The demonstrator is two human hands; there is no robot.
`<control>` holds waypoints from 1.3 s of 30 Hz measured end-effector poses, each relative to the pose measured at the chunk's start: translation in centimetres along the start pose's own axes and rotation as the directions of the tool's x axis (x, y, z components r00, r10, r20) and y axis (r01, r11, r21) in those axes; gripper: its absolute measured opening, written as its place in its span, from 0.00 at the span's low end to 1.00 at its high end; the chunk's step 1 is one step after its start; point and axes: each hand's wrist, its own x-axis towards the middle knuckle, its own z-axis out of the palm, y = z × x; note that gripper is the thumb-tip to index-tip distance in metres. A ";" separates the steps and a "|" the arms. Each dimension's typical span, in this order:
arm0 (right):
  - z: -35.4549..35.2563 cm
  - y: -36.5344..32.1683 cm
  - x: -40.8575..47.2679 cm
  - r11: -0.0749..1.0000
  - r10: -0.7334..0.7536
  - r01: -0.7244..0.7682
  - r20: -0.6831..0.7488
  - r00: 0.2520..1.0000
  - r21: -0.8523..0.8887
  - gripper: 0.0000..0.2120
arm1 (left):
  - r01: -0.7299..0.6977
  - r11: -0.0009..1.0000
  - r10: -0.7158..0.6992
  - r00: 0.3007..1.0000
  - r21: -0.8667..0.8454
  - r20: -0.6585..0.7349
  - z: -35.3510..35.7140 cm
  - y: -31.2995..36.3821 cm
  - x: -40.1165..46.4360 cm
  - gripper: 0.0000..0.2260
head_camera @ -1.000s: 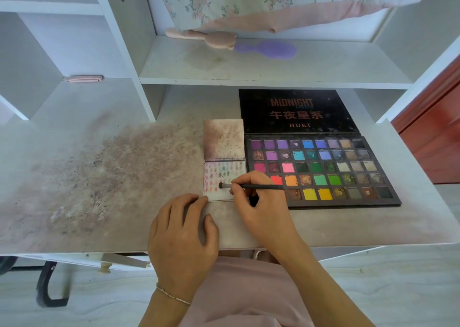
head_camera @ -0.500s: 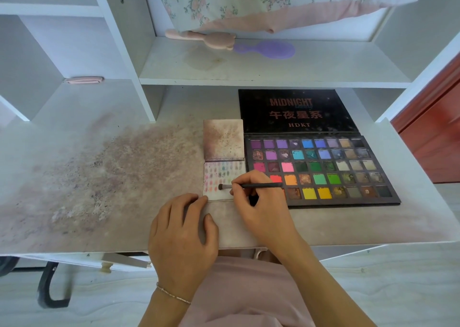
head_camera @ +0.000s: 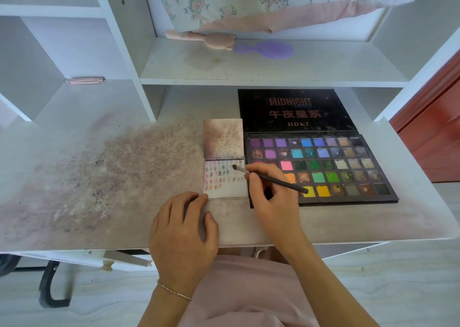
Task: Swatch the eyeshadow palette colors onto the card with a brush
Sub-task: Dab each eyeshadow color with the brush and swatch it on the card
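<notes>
The right hand (head_camera: 271,197) pinches the brush (head_camera: 271,178), tip over the card's (head_camera: 224,190) upper right. The left hand (head_camera: 183,229) rests flat, fingers relaxed, fingertips touching the card's lower left corner. The palette (head_camera: 348,167) lies just right of the card.

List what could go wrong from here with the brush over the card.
1. The card is already crowded with swatches; a new stroke from the brush may overlap old ones.
2. The left hand touches only the card's near corner, so the card might shift.
3. The right hand rests over the palette and may smudge pans.
</notes>
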 end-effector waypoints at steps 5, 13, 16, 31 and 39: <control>-1.9 0.6 -0.5 1.000 0.010 -0.010 -0.069 0.998 0.002 0.09 | -0.006 1.000 0.006 1.000 0.004 -0.005 0.1 -0.1 -0.1 0.15; -7.4 2.2 -1.3 0.984 0.070 -0.118 -0.314 0.947 -0.135 0.09 | -0.019 1.000 0.020 0.999 0.018 -0.042 0.5 -0.3 -0.2 0.15; -8.9 2.8 -1.1 0.966 0.095 -0.172 -0.354 0.931 -0.192 0.09 | -0.027 0.999 0.028 0.998 0.021 -0.057 0.6 -0.3 -0.3 0.14; -9.9 4.0 -1.1 0.907 0.096 -0.190 -0.257 0.962 -0.376 0.08 | -0.042 0.999 0.044 0.997 0.027 -0.071 0.8 -0.4 -0.3 0.15; -9.8 3.9 -1.2 0.913 0.100 -0.190 -0.254 0.962 -0.361 0.07 | -0.049 0.999 0.050 0.996 0.025 -0.078 0.8 -0.5 -0.4 0.14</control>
